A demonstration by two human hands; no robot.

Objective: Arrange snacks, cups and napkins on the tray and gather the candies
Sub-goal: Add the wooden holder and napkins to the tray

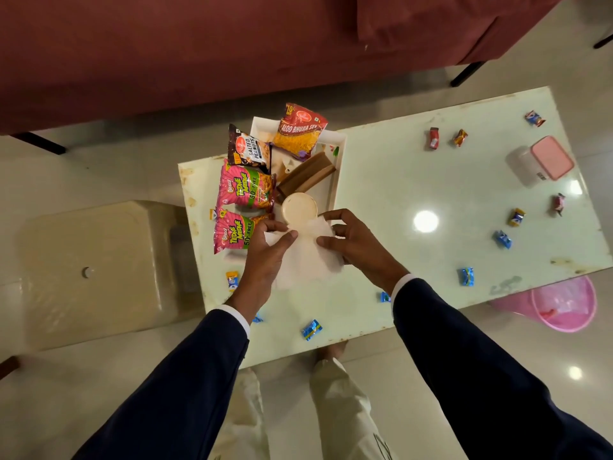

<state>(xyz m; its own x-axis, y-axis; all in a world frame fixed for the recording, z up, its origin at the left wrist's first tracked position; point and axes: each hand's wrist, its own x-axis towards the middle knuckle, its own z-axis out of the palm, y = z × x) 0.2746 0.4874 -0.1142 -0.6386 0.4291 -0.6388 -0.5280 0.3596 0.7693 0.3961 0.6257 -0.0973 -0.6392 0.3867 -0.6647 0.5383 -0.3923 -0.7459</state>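
Napkin (306,257) lies pinched between both hands over the surface (414,180): left hand (265,257) holds its nine o'clock edge, right hand (355,242) its three o'clock edge. Tray (336,161) at twelve o'clock carries snack packets (245,189) and cup (299,207). Candies (466,276) lie scattered toward three o'clock.

You've got a dark red sofa (199,51) across the top of the view, its black legs (466,74) on a pale glossy tiled floor (530,376). The low table (414,180) has a pale green glossy top w/ rust-coloured stains along the left edge and a ceiling-light glare near the middle. Left of the table, touching or just beside it, sits a beige plastic stool (89,270). At the table's near right corner, on the floor, a pink bucket (564,303) w/ sth reddish inside, too blurred to tell.
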